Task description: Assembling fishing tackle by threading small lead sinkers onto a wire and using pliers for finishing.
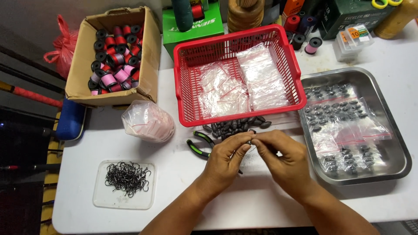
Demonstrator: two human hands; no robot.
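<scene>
A white desk (130,217) fills most of the view, its surface plain, evenly lit from above, with soft shadows. Past its left edge the floor (21,143) lies dark, and long dark rods cross it, one wrapped in a red grip (32,95). A blue stool seat (69,119) sits tucked against the desk's left edge, beside a strip of yellow.

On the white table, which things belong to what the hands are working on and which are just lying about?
In use:
left hand
right hand
dark sinkers pile
green-handled pliers

Lying about:
box of thread spools
tray of hooks
red basket
steel tray
</scene>
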